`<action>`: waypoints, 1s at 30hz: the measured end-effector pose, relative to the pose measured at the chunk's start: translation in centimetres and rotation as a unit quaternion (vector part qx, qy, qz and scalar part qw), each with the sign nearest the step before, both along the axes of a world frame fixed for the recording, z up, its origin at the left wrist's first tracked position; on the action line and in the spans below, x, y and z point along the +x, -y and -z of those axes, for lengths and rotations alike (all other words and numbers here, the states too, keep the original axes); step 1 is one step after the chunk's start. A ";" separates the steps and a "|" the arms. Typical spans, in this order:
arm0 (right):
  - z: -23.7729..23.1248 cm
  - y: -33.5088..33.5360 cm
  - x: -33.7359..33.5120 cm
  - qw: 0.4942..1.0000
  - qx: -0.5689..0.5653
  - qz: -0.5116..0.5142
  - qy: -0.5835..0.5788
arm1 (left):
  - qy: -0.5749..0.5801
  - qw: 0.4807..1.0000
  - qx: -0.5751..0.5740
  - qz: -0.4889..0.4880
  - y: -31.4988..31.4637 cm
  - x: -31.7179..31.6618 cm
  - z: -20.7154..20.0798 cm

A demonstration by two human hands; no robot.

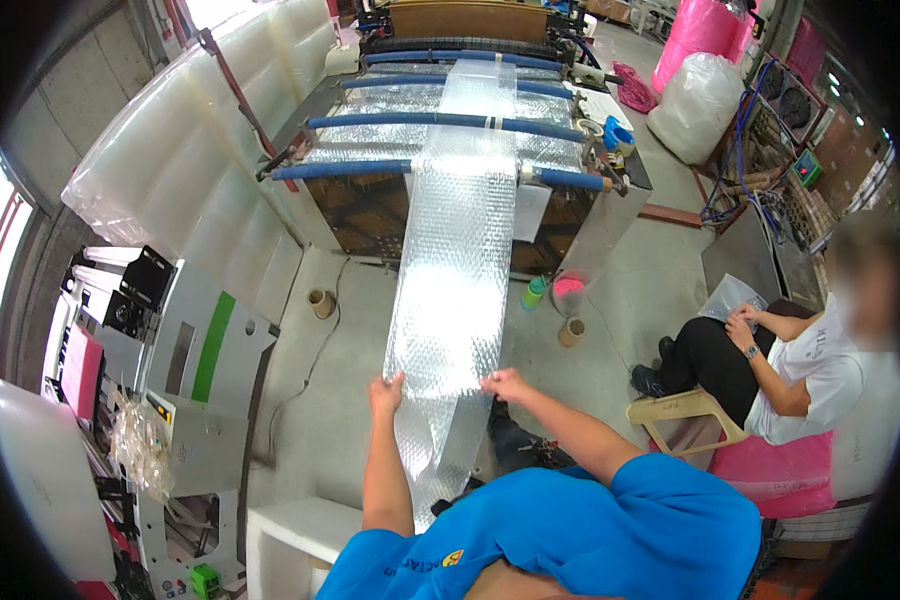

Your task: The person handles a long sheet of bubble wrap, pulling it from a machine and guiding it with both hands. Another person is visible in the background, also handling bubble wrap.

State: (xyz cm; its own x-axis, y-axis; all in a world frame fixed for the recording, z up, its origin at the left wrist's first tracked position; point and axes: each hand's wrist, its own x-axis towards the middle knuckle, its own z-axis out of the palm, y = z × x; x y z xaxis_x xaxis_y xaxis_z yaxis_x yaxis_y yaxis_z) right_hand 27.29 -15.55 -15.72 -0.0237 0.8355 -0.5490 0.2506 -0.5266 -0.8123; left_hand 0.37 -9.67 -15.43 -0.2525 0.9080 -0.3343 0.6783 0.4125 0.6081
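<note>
A long strip of silvery bubble wrap (452, 270) runs from the blue rollers of a machine down to me, and its lower end hangs in front of my body. My left hand (385, 393) is closed on the strip's left edge, thumb on top. Opposite it, my right hand (507, 385) pinches the right edge at about the same height. Between both hands the sheet is stretched fairly flat; below them it folds and narrows.
The roller machine (440, 125) stands ahead. Large wrapped rolls (200, 160) line the left, above a grey machine (195, 350). At right a seated person (770, 360) handles a clear plastic piece. A green bottle (533, 292) and cardboard cores (571, 332) stand on the floor.
</note>
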 end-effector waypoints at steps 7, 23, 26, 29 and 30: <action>3.4 -3.7 2.2 0.989 -0.080 -0.122 -0.015 | 0.031 0.994 -0.096 -0.050 -1.9 1.3 3.7; 8.2 -5.3 4.6 0.928 -0.042 -0.358 0.093 | -0.017 0.997 -0.066 -0.028 -1.9 4.7 8.8; 7.5 -6.8 5.0 0.941 -0.041 -0.318 0.108 | 0.004 0.999 -0.017 -0.032 -3.1 4.9 9.1; 7.3 -9.7 5.9 0.958 -0.020 -0.271 0.094 | 0.045 0.999 0.030 0.001 -6.8 5.4 9.4; 7.3 -11.2 6.4 0.962 -0.031 -0.254 0.095 | 0.058 0.998 0.040 0.005 -8.1 5.7 9.3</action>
State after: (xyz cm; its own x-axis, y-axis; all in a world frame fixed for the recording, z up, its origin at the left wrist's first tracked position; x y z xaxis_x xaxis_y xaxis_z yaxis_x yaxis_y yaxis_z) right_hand 33.68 -4.37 -23.04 -0.3145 0.7081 -0.6322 0.6301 -0.3424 -0.6969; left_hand 6.06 -1.54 -24.76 -0.2069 0.9351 -0.2879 0.6051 0.3535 0.7134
